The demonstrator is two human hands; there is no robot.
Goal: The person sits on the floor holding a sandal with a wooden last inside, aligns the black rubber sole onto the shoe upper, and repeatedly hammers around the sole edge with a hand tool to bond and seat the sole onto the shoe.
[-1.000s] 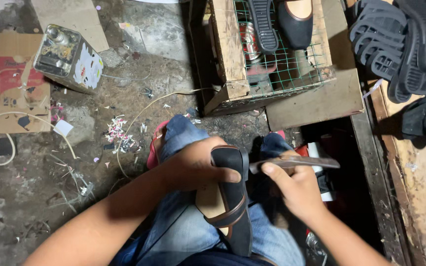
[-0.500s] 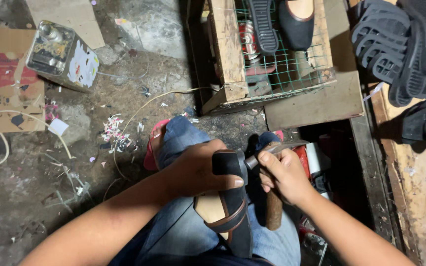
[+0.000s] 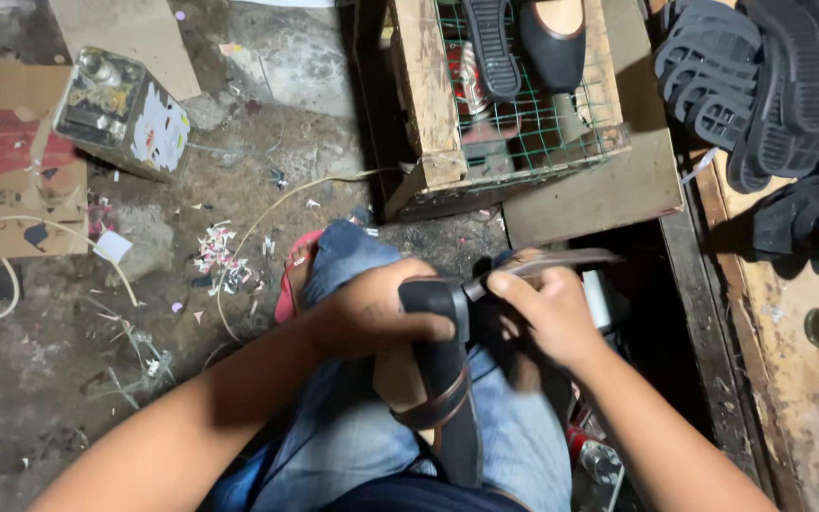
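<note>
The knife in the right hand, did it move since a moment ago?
Yes. The knife has swung up: its blade now points right, toward the wooden crate, while the right hand stays by the shoe.

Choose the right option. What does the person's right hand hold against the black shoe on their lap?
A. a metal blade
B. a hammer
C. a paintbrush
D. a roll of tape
A: the right hand grips a thin metal blade whose edge meets the end of the black shoe, which the left hand steadies.

Knife blade [image 3: 561, 261] motion-blurred, shoe [image 3: 443, 379] toe hidden under left hand [image 3: 372, 313]
</note>
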